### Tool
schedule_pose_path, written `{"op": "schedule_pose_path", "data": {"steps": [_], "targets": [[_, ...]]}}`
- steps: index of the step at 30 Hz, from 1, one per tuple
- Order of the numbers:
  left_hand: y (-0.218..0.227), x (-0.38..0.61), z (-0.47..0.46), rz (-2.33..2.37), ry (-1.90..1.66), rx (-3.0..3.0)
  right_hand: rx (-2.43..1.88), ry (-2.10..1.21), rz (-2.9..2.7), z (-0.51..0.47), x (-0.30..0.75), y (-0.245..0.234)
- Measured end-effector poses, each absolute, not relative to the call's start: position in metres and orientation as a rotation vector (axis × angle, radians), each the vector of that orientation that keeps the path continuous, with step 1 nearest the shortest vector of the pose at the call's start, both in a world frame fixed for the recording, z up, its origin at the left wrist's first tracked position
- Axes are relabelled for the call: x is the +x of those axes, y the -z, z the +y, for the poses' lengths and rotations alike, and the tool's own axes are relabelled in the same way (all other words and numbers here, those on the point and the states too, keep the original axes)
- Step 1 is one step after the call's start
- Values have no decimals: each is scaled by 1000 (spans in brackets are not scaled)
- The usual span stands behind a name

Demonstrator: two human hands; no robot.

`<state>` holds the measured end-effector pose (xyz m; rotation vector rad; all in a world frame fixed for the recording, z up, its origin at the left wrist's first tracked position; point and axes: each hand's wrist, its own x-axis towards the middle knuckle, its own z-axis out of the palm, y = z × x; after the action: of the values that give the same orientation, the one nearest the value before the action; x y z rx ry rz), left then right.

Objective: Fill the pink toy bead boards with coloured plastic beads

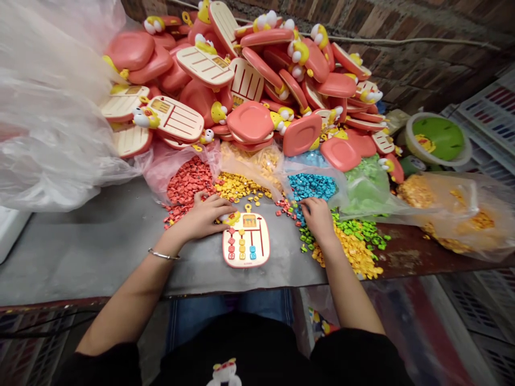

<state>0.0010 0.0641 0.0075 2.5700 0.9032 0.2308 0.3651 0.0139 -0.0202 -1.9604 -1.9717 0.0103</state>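
A cream and pink toy abacus board (pixel 246 240) lies flat on the grey table (pixel 100 241) in front of me, with red, yellow and blue beads in its slots. My left hand (pixel 203 217) rests palm down at the board's upper left corner, fingers curled by the yellow duck figure. My right hand (pixel 317 217) reaches into loose beads to the right of the board, fingers bent down among blue beads (pixel 311 186) and green beads (pixel 354 228). What the fingertips pinch is hidden.
A big heap of pink toy boards (pixel 257 80) fills the back of the table. Open bags hold red beads (pixel 187 182), yellow beads (pixel 237 186) and orange beads (pixel 356 254). Clear plastic sheeting (pixel 48 102) lies left. A green bowl (pixel 438 139) stands right.
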Motion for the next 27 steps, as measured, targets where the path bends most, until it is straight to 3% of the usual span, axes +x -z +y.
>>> {"op": "schedule_pose_path", "data": {"steps": [5, 10, 20, 27], "targets": [[-8, 0, 64, 904, -233, 2570, -1546, -179, -1812, 2, 340, 0], [-7, 1, 64, 904, -242, 2563, -1245, -445, -2000, -3, 292, -2], [-7, 1, 64, 906, -249, 2563, -1130, -412, -2253, 8, 276, 19], [-7, 1, 64, 907, -248, 2552, -1127, -602, -2211, -8, 281, 15]]}}
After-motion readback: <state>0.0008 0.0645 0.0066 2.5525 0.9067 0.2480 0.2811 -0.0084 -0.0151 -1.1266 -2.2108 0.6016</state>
